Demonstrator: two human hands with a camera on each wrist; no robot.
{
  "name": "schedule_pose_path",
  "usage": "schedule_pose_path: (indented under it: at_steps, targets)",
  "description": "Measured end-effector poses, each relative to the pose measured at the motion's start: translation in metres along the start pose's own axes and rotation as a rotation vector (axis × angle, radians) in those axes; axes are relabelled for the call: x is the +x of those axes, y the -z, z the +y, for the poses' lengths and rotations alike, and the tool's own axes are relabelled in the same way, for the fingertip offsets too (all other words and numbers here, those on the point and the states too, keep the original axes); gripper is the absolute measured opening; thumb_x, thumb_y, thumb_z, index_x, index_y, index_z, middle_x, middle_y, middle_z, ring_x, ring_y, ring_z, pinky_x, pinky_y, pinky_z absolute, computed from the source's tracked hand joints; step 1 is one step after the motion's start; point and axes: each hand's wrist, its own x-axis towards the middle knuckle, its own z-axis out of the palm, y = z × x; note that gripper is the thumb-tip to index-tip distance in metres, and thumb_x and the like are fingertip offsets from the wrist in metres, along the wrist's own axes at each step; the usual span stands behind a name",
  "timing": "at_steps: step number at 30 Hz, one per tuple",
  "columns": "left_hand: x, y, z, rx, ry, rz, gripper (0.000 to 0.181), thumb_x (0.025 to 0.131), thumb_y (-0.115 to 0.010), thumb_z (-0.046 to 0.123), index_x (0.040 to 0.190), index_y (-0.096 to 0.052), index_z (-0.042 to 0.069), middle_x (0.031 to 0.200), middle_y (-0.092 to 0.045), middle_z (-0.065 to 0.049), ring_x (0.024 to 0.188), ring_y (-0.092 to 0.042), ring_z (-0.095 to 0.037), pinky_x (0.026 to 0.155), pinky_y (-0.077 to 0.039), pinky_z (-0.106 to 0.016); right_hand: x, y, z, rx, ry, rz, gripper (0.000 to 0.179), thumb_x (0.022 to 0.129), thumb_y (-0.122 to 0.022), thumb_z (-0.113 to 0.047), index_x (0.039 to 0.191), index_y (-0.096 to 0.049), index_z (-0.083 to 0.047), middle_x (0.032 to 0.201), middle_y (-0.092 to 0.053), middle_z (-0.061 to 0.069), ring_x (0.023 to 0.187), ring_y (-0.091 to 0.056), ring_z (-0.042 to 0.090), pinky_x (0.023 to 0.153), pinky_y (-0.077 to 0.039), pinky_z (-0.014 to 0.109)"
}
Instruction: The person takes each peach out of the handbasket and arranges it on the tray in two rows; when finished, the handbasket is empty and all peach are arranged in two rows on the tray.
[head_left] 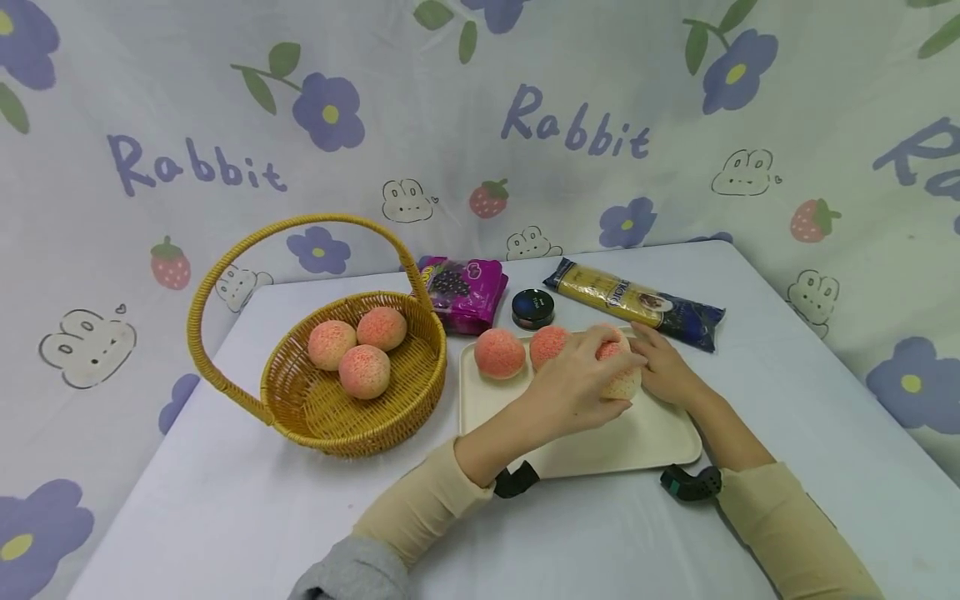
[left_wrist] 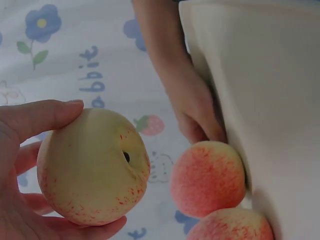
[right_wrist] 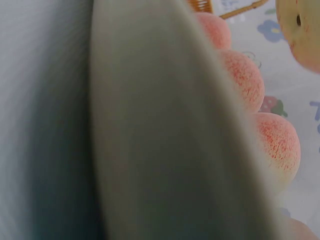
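Observation:
My left hand (head_left: 573,387) holds a pale pink-speckled peach (left_wrist: 92,170) above the tray, thumb on one side and fingers round the other. The peach's dimpled end shows in the left wrist view. My right hand (head_left: 667,371) lies at the far right corner of the cream tray (head_left: 637,446), close to a peach (left_wrist: 207,180); its fingertips are partly hidden. Along the tray's back side sit a pink peach (head_left: 500,353) and another peach (head_left: 549,343), in a row with the one by my right hand.
Left of the tray stands a wicker basket (head_left: 390,433) with a tall handle and three peaches (head_left: 364,372) inside. Behind the tray lie a purple grape packet (head_left: 465,292), a round black case (head_left: 533,308) and a yellow-and-blue pasta bag (head_left: 630,300). A printed cloth hangs behind the table.

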Motion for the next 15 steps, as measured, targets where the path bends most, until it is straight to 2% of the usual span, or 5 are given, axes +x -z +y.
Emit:
schedule_pose_path:
  at_steps: [6,8,12,15]
  targets:
    - [0.011,-0.010,0.005,-0.036,-0.029,-0.029,0.049,0.077,-0.071,0.035,0.123,-0.054,0.026,0.125,-0.043,-0.004,0.110,-0.045,-0.022,0.083,-0.047,-0.032,-0.001,0.002,0.001,-0.003,0.014,0.002,0.049,0.090,-0.057,-0.024,0.132,-0.045,-0.001,0.145,-0.018,0.025,0.129,-0.017,0.048,0.096,-0.018,0.067]
    - [0.013,-0.013,0.007,-0.057,-0.050,-0.038,0.050,0.077,-0.071,0.034,0.124,-0.053,0.025,0.126,-0.043,-0.004,0.109,-0.046,-0.022,0.085,-0.045,-0.031,-0.002,0.002,0.000,0.026,0.032,0.026,0.051,0.086,-0.062,-0.022,0.130,-0.046,-0.002,0.144,-0.019,0.026,0.128,-0.018,0.049,0.095,-0.019,0.068]
    - [0.017,-0.018,0.010,-0.098,-0.070,-0.056,0.052,0.078,-0.072,0.033,0.125,-0.051,0.025,0.125,-0.041,-0.002,0.104,-0.047,-0.020,0.079,-0.045,-0.027,-0.007,0.000,-0.003,0.118,0.054,0.111,0.055,0.082,-0.066,-0.020,0.129,-0.046,0.002,0.140,-0.026,0.028,0.126,-0.022,0.048,0.095,-0.019,0.067]
    - [0.020,-0.021,0.011,-0.109,-0.059,-0.070,0.051,0.078,-0.071,0.032,0.125,-0.051,0.026,0.126,-0.041,-0.003,0.103,-0.048,-0.020,0.076,-0.046,-0.025,-0.009,-0.001,-0.007,0.180,0.029,0.149,0.057,0.083,-0.064,-0.017,0.131,-0.042,0.007,0.139,-0.028,0.028,0.126,-0.022,0.048,0.097,-0.018,0.065]
